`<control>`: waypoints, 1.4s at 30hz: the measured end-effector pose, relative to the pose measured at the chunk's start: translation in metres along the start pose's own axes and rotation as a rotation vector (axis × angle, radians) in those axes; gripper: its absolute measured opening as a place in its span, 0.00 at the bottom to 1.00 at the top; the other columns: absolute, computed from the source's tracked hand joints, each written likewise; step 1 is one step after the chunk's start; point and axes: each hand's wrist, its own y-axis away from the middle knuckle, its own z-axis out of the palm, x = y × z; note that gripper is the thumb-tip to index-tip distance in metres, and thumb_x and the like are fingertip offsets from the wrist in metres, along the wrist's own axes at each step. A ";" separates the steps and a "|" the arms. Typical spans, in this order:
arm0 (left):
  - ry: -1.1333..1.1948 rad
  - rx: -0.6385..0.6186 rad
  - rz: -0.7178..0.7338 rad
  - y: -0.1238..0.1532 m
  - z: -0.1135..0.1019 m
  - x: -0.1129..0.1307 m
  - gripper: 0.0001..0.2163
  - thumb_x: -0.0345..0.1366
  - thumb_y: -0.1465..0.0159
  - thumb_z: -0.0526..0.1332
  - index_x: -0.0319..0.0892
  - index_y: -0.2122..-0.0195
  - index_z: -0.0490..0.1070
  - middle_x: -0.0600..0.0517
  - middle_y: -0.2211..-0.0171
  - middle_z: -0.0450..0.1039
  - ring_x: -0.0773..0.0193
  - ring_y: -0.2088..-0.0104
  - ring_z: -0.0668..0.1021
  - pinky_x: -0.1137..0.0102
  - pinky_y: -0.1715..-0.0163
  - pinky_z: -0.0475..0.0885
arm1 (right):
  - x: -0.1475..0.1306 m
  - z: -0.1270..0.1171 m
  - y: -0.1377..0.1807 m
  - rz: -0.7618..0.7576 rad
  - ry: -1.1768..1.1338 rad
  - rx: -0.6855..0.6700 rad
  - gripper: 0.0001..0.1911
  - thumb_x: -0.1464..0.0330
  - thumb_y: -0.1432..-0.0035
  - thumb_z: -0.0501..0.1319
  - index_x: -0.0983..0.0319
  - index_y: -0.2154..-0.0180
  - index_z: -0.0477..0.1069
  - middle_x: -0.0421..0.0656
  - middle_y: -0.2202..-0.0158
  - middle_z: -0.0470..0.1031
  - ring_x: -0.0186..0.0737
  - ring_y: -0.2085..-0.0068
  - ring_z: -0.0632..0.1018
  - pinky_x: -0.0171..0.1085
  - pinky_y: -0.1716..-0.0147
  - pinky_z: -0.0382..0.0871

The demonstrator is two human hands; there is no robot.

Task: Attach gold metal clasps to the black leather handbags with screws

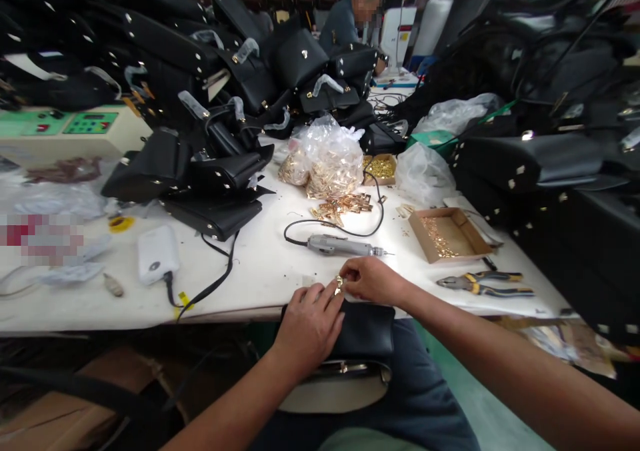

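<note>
A black handbag (pixel 369 330) rests on my lap against the table's front edge, its opening with a pale lining turned toward me. My left hand (pixel 310 324) lies over the bag's flap, gripping it with the fingers stretched forward and the thumb to the right. Beside its fingertips is a small gold clasp (pixel 339 285). My right hand (pixel 371 280) pinches at the clasp's right side with curled fingers; any tinier part between them is hidden. Just beyond both hands lies a grey electric screwdriver (pixel 337 244), its bit pointing right.
Pliers (pixel 480 283) and a cardboard box (pixel 457 234) of small gold pieces lie at right. Loose gold hardware (pixel 345 206) and a filled plastic bag (pixel 333 164) sit behind the screwdriver. A white power bank (pixel 157 254) lies left. Black bags (pixel 213 204) pile around; a person (pixel 345 18) works beyond.
</note>
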 end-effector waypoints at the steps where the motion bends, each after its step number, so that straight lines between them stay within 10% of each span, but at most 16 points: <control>1: -0.003 0.001 0.001 0.000 -0.001 0.000 0.16 0.36 0.30 0.59 0.42 0.42 0.71 0.47 0.38 0.72 0.51 0.48 0.74 0.54 0.52 0.69 | -0.001 -0.003 0.001 -0.005 0.026 0.027 0.09 0.70 0.44 0.66 0.63 0.59 0.80 0.39 0.73 0.78 0.35 0.73 0.74 0.33 0.71 0.65; 6: 0.010 0.007 0.001 0.000 -0.002 0.001 0.15 0.36 0.31 0.59 0.43 0.44 0.72 0.47 0.38 0.72 0.51 0.48 0.74 0.55 0.52 0.69 | -0.010 -0.023 -0.002 -0.099 0.387 0.324 0.14 0.65 0.38 0.65 0.59 0.50 0.78 0.47 0.54 0.79 0.45 0.55 0.78 0.39 0.56 0.68; 15: 0.064 0.157 -0.029 0.002 0.008 0.000 0.15 0.40 0.33 0.64 0.45 0.47 0.75 0.47 0.41 0.75 0.50 0.49 0.76 0.52 0.46 0.70 | -0.012 -0.029 -0.030 -0.080 0.576 0.261 0.13 0.61 0.36 0.64 0.59 0.52 0.75 0.49 0.54 0.77 0.49 0.53 0.77 0.40 0.56 0.68; 25: 0.166 0.213 -0.024 0.000 0.019 -0.004 0.12 0.38 0.32 0.62 0.45 0.49 0.76 0.49 0.42 0.76 0.48 0.46 0.76 0.48 0.39 0.70 | 0.011 -0.132 -0.010 -0.072 -0.634 0.669 0.18 0.52 0.40 0.58 0.61 0.63 0.68 0.42 0.70 0.75 0.38 0.71 0.77 0.35 0.72 0.73; 31: 0.199 0.256 -0.051 -0.001 0.023 -0.004 0.12 0.38 0.33 0.62 0.45 0.49 0.76 0.48 0.42 0.76 0.49 0.46 0.76 0.47 0.39 0.70 | 0.039 -0.142 -0.026 0.061 -0.496 0.942 0.22 0.52 0.53 0.72 0.61 0.70 0.69 0.38 0.81 0.71 0.36 0.80 0.71 0.34 0.81 0.63; 42: 0.223 0.257 -0.059 -0.002 0.024 -0.005 0.13 0.38 0.33 0.63 0.46 0.48 0.76 0.50 0.43 0.77 0.49 0.46 0.76 0.46 0.39 0.69 | 0.053 -0.133 -0.043 0.020 -0.410 1.026 0.24 0.47 0.50 0.69 0.59 0.70 0.67 0.38 0.81 0.70 0.35 0.80 0.68 0.35 0.81 0.61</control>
